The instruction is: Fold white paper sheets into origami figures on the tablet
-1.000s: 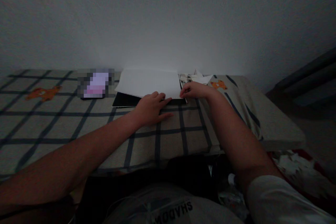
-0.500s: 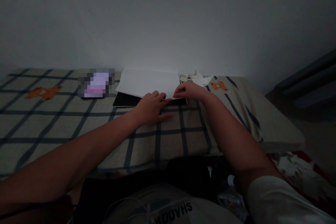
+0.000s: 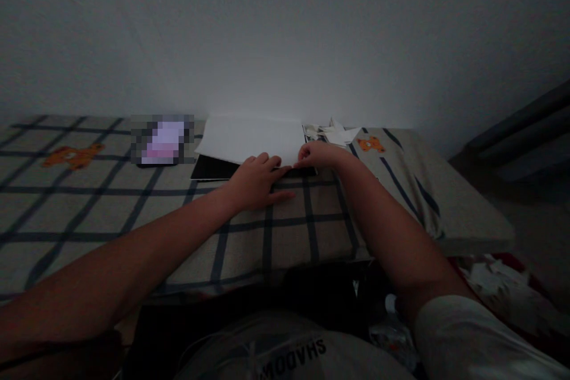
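A white sheet of paper (image 3: 249, 136) lies over a dark, flat board or book (image 3: 216, 169) on the checked cloth, its near edge lifted a little at the left. Across that near edge rests my left hand (image 3: 260, 181), fingers spread and the thumb out over the cloth. My right hand (image 3: 318, 155) is closed in a pinch at the sheet's near right corner, close to the tip of my left index finger. What sits between the pinching fingertips is too small to make out, though they touch the paper's edge. White paper scraps (image 3: 333, 132) lie just behind my right hand.
A phone (image 3: 162, 139), blurred by pixels, lies left of the paper. The checked cloth (image 3: 133, 208) covers the table up to the wall (image 3: 267, 29). Below right are a red container of crumpled paper (image 3: 494, 282) and a clear plastic bottle (image 3: 392, 332).
My right hand has shifted very slightly down, its fingertips still at the paper's edge. My left hand and the paper look unchanged.
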